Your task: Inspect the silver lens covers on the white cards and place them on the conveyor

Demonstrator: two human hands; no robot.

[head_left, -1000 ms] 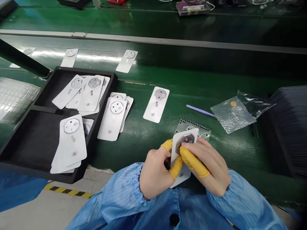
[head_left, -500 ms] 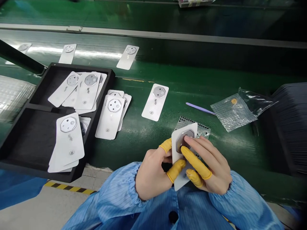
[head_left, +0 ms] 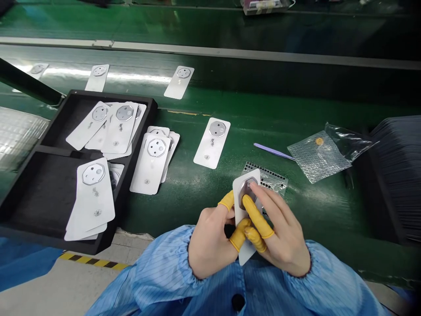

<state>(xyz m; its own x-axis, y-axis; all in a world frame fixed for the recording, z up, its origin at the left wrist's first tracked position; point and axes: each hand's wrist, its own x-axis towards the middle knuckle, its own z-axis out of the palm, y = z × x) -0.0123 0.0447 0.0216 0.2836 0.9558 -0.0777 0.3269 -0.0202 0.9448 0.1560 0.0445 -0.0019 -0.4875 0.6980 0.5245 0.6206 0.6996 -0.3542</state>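
Note:
My left hand (head_left: 210, 239) and my right hand (head_left: 279, 232) both grip one white card (head_left: 241, 193) that carries a grey octagonal metal part, held upright just above the green bench. Yellow finger cots cover my fingertips. The left thumb and forefinger pinch the card's left edge. My right forefinger presses on the metal part near the card's top, and the other right fingers curl behind the card. Under the card lies a small sheet with rows of black dots (head_left: 271, 177).
A black foam tray (head_left: 36, 193) at the left holds several like cards. More cards lie on the bench (head_left: 149, 162) (head_left: 212, 142) and on the belt behind (head_left: 179, 81). A purple stick (head_left: 271, 151), a bubble-wrap bag (head_left: 317, 156) and a dark stack (head_left: 399, 171) sit at the right.
My right forefinger has slid over the metal part toward the card's top. The card has tilted slightly left and both hands shifted a little leftward.

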